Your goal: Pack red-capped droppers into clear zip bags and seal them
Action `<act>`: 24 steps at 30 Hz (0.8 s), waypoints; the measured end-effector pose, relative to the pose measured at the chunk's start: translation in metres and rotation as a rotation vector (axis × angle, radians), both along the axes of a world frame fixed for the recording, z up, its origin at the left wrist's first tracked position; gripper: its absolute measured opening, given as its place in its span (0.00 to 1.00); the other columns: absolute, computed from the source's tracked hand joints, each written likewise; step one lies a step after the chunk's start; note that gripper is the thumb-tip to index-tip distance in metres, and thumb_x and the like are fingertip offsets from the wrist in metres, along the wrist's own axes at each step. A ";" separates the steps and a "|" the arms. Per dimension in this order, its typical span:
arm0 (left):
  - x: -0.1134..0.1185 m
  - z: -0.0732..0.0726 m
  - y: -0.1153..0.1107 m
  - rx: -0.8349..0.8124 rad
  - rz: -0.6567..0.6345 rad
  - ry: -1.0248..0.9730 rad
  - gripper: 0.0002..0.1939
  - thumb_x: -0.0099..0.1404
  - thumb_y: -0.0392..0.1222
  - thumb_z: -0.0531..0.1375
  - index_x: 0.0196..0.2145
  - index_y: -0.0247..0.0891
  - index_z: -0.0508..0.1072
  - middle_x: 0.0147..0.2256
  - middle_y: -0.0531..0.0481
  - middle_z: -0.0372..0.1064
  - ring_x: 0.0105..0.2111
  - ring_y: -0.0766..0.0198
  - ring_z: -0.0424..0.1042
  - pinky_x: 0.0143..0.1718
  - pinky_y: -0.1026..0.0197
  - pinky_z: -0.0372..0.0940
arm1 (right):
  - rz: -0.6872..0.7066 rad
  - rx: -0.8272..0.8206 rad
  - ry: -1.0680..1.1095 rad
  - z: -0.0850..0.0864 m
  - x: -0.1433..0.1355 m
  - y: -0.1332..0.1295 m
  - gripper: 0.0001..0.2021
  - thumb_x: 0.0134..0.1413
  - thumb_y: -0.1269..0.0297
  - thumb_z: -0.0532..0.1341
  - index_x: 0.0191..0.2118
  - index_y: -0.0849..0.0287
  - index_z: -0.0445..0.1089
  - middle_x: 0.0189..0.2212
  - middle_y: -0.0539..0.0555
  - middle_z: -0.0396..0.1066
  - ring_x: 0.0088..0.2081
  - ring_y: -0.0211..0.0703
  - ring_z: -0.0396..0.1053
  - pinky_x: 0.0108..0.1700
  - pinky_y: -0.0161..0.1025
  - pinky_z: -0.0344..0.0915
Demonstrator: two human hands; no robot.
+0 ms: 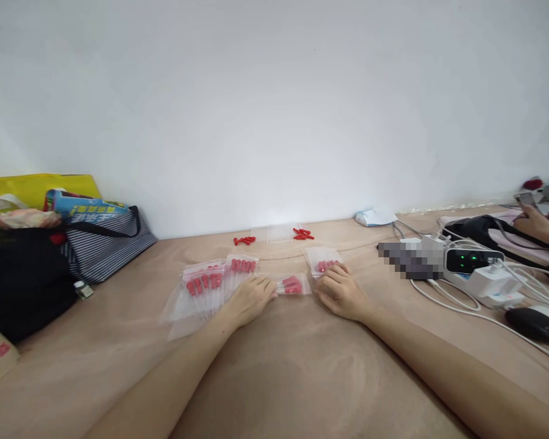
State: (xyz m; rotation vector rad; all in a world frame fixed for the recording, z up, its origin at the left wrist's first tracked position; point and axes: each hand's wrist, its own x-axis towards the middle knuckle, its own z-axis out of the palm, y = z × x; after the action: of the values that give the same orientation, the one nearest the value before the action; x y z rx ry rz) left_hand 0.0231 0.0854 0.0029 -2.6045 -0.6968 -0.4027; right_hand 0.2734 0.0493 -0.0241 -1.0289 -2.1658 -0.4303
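Observation:
My left hand [252,297] is closed on one end of a clear zip bag [293,285], which holds droppers with red rubber bulbs and lies sideways toward my right hand. My right hand [341,294] has its fingers curled over the lower part of another zip bag of red-bulbed droppers [326,261], hiding much of it. Left of my left hand, several filled dropper bags [204,286] overlap in a fanned pile, with one more bag [241,266] beside it.
Near the wall lie loose red bulbs [244,241], more bulbs [303,233] and clear tubes [279,235]. Chargers and white cables [489,283] crowd the right; a striped bag [105,244] and small bottle [83,289] stand left. Another person's hand [537,224] holds a phone far right.

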 end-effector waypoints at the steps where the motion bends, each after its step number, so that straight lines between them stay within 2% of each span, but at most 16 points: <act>1: 0.000 0.001 0.001 -0.061 -0.019 0.022 0.11 0.66 0.37 0.46 0.29 0.34 0.64 0.29 0.48 0.67 0.30 0.62 0.67 0.32 0.61 0.62 | 0.007 -0.014 -0.006 0.001 -0.003 -0.001 0.03 0.48 0.66 0.56 0.29 0.58 0.64 0.27 0.51 0.67 0.35 0.41 0.61 0.42 0.42 0.53; 4: -0.001 0.002 0.005 -0.165 -0.050 0.068 0.07 0.64 0.34 0.49 0.34 0.35 0.66 0.35 0.48 0.68 0.36 0.63 0.67 0.38 0.61 0.61 | 0.031 -0.053 -0.010 0.004 -0.009 -0.005 0.08 0.47 0.64 0.57 0.35 0.58 0.66 0.32 0.52 0.68 0.38 0.42 0.61 0.42 0.42 0.53; 7: -0.004 -0.001 0.011 -0.104 -0.007 0.012 0.09 0.62 0.29 0.49 0.38 0.36 0.66 0.43 0.47 0.66 0.44 0.60 0.64 0.46 0.55 0.58 | 0.051 -0.105 -0.033 0.006 -0.011 -0.006 0.15 0.47 0.62 0.57 0.43 0.56 0.65 0.39 0.54 0.68 0.41 0.44 0.61 0.44 0.43 0.52; 10: -0.005 -0.006 0.011 -0.044 0.085 -0.166 0.09 0.61 0.29 0.50 0.38 0.34 0.66 0.47 0.42 0.63 0.48 0.55 0.61 0.48 0.51 0.56 | 0.057 -0.159 -0.051 0.006 -0.011 -0.007 0.15 0.48 0.62 0.57 0.44 0.54 0.66 0.40 0.52 0.68 0.42 0.44 0.60 0.46 0.45 0.50; 13: 0.002 -0.008 -0.003 -0.162 0.086 -0.360 0.06 0.61 0.38 0.53 0.36 0.34 0.66 0.42 0.43 0.66 0.43 0.57 0.64 0.44 0.55 0.60 | 0.033 -0.182 -0.045 0.006 -0.012 -0.006 0.14 0.48 0.61 0.57 0.43 0.52 0.67 0.39 0.51 0.69 0.43 0.45 0.60 0.48 0.46 0.48; 17: 0.021 -0.007 -0.029 -0.325 0.084 -0.422 0.13 0.55 0.49 0.57 0.34 0.37 0.65 0.35 0.46 0.66 0.37 0.58 0.66 0.38 0.56 0.63 | -0.046 -0.172 -0.008 0.005 -0.016 -0.004 0.15 0.48 0.60 0.56 0.44 0.53 0.67 0.38 0.52 0.70 0.43 0.46 0.60 0.49 0.49 0.44; 19: 0.030 -0.008 -0.035 -0.351 0.126 -0.424 0.12 0.55 0.47 0.57 0.33 0.37 0.64 0.34 0.47 0.66 0.36 0.57 0.66 0.37 0.56 0.63 | -0.076 -0.170 0.004 0.005 -0.019 -0.003 0.14 0.49 0.61 0.56 0.43 0.53 0.67 0.35 0.52 0.71 0.42 0.46 0.60 0.49 0.50 0.42; 21: 0.035 -0.009 -0.036 -0.361 0.153 -0.420 0.08 0.55 0.42 0.56 0.33 0.36 0.64 0.33 0.47 0.66 0.35 0.57 0.66 0.35 0.57 0.63 | -0.091 -0.173 0.004 0.004 -0.022 -0.001 0.11 0.49 0.61 0.56 0.40 0.53 0.69 0.33 0.52 0.71 0.40 0.45 0.60 0.49 0.50 0.42; 24: 0.033 -0.011 -0.031 -0.380 0.134 -0.385 0.07 0.54 0.34 0.53 0.33 0.36 0.63 0.33 0.47 0.65 0.34 0.59 0.66 0.35 0.59 0.62 | -0.097 -0.178 -0.012 0.004 -0.025 -0.001 0.08 0.49 0.62 0.56 0.36 0.52 0.70 0.29 0.51 0.71 0.38 0.43 0.60 0.48 0.49 0.42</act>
State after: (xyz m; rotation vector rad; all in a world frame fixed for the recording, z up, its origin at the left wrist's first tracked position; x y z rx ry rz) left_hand 0.0559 0.0547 -0.0081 -2.8337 -1.1694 -0.8122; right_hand 0.2485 0.0487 -0.0197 -1.2351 -2.2018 -0.2920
